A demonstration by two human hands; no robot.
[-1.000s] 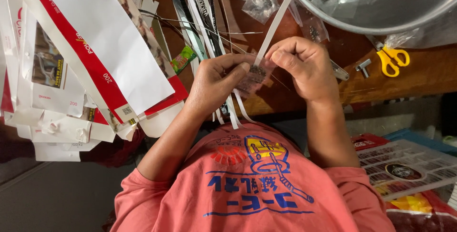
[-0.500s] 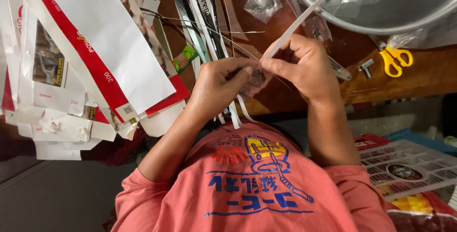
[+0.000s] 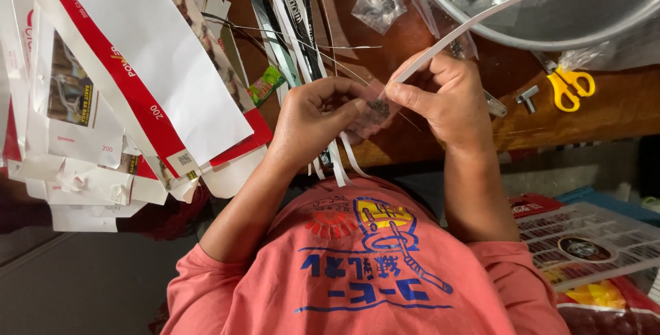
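Observation:
My left hand (image 3: pixel 313 116) and my right hand (image 3: pixel 445 95) meet over a brown wooden table (image 3: pixel 619 111). Between their fingertips they pinch a small clear plastic bag (image 3: pixel 375 111) with small dark bits inside. My right hand also grips a long white strip (image 3: pixel 495 13) that slants up to the right across a metal bowl (image 3: pixel 605 15). More white strips (image 3: pixel 342 159) hang down under my left hand. My pink printed shirt (image 3: pixel 371 266) fills the lower middle.
Flat white and red cardboard packs (image 3: pixel 130 80) are stacked at the left. Black and white strips (image 3: pixel 292 12) and thin wires (image 3: pixel 302 36) lie behind the hands, near small clear bags (image 3: pixel 378 1). Yellow scissors (image 3: pixel 570 87) and a metal piece (image 3: pixel 528 95) lie at the right. A printed tray (image 3: pixel 591 235) sits lower right.
The white strip in my right hand has swung from nearly upright to slanting right over the bowl. Both hands stay together on the small bag.

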